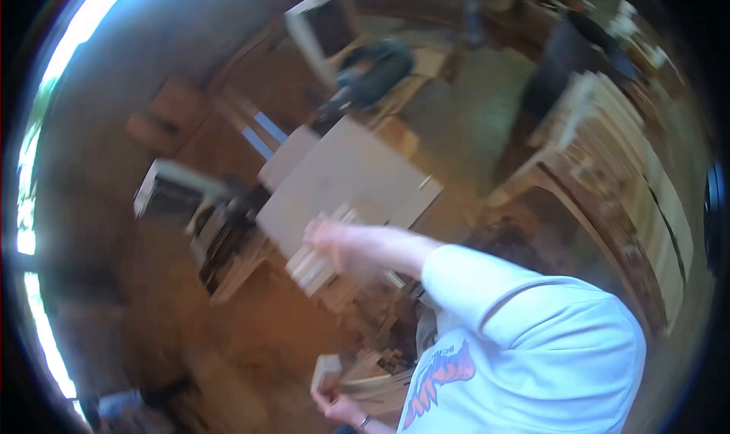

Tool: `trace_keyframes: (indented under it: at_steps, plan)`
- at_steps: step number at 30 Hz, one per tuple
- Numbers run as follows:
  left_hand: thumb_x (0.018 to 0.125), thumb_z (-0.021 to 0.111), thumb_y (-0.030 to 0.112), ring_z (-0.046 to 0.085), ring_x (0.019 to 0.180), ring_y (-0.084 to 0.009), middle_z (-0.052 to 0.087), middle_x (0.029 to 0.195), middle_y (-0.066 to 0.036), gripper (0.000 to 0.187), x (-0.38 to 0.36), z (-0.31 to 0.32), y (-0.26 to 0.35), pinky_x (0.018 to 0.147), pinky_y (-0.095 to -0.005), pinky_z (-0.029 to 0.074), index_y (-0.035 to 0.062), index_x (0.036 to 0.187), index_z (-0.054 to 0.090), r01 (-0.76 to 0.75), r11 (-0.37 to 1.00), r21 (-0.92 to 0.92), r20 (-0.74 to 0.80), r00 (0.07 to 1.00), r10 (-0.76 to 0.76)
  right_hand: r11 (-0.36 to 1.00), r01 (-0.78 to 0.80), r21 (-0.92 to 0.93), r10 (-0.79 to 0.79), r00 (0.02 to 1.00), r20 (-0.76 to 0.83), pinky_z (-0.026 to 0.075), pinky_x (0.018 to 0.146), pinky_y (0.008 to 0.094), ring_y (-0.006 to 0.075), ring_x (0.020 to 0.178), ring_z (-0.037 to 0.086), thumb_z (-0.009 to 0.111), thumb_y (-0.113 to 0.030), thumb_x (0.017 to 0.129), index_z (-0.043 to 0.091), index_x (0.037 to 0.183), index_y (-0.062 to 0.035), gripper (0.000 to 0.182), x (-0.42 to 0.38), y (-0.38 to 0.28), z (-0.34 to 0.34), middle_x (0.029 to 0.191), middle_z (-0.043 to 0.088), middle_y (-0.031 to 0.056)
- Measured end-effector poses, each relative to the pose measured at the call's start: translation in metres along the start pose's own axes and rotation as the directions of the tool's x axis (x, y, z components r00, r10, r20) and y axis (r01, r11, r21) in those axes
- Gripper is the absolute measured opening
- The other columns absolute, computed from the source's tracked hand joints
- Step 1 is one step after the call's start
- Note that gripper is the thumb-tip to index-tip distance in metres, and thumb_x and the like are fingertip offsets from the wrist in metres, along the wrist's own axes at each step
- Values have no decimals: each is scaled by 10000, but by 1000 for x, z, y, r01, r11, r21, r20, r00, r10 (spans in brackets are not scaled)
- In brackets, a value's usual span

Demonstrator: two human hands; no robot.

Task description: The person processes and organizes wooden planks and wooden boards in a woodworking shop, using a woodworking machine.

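At the bottom of the head view, my left hand [344,408], with a dark band at its wrist, is closed on a pale wooden block [328,369]. My right hand [328,238] reaches out over the near edge of a flat light-coloured machine table [357,172]. Pale wood pieces [308,270] lie just under and beside that hand. Motion smears its fingers, so I cannot make out whether it grips any of them.
Behind the table sits a dark motor-like machine part [376,73]. A large stack of pale boards [616,168] stands on the right. More wooden pieces [380,365] lie near my left hand. Another machine [186,191] is at the left, over a brown, dusty floor.
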State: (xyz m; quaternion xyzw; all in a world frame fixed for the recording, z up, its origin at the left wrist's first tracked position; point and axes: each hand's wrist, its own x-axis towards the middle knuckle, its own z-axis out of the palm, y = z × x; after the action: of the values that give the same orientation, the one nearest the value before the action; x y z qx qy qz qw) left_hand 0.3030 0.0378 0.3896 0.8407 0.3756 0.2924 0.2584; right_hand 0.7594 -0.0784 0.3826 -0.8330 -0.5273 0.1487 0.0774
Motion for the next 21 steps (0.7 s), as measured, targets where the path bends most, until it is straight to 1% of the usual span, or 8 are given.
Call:
trace_keyframes:
  at_steps: [2,4,7,8,11,13,17,21]
  plan:
    - [817,630,-133,580,842,-173,671,1059,-73,578,12,-24,27,730,-336,466,43,1367,624,86,990,-108,43,996,-82,994,21,108,-7,991,-134,361,1122,583,379,1309,470,935,-462,459,491,1344,-14,1087,-45,-18,3,1327,523,192]
    - [820,617,-134,610,879,-187,681,1078,-80,566,34,-40,8,749,-330,478,31,1361,627,6,1000,-9,-5,1000,-6,953,29,302,55,962,-267,379,1094,553,357,1262,485,927,-457,470,473,1336,-20,1071,-109,-46,-13,1272,522,175]
    - [874,719,12,696,966,-291,715,1137,-203,484,56,-44,55,842,-386,561,-48,1342,614,-217,937,-275,-140,973,185,787,55,614,270,864,-424,366,1121,518,345,1284,476,919,-414,505,412,1403,-41,1096,-207,-68,-10,1310,500,174]
    - [895,763,101,719,947,-355,728,1109,-258,431,59,-47,94,811,-430,591,-72,1273,652,-304,909,-286,-207,946,251,665,96,741,369,820,-438,352,1139,506,337,1309,467,920,-381,507,383,1438,-43,1126,-245,-70,0,1340,492,175]
    - [904,816,193,704,999,-296,718,1197,-233,556,49,-36,180,854,-420,591,-62,1357,620,-263,848,-459,-185,962,198,206,240,949,662,680,-316,312,1197,422,273,1396,415,909,-299,592,243,1548,-39,1193,-367,-79,72,1461,433,172]
    - [907,740,59,687,1026,-256,703,1221,-197,545,46,-4,216,902,-382,556,-52,1412,567,-201,817,-540,-66,978,196,-45,335,941,821,550,-157,292,1208,410,273,1416,397,873,-283,654,244,1547,-36,1120,-460,-89,100,1453,431,158]
    - [937,720,55,675,1051,-231,693,1248,-180,526,-17,63,345,922,-366,545,-52,1425,557,-312,665,-678,-5,907,420,-54,474,879,955,281,-93,309,1190,408,248,1425,390,821,-284,705,264,1553,-40,1044,-634,-92,102,1484,426,148]
    - [877,754,22,671,1094,-217,683,1292,-161,518,-110,128,479,958,-350,537,-57,1368,609,-456,623,-636,33,790,612,149,564,812,974,60,-220,344,1169,404,239,1398,431,861,-255,621,255,1572,-35,1149,-767,-69,127,1489,451,124]
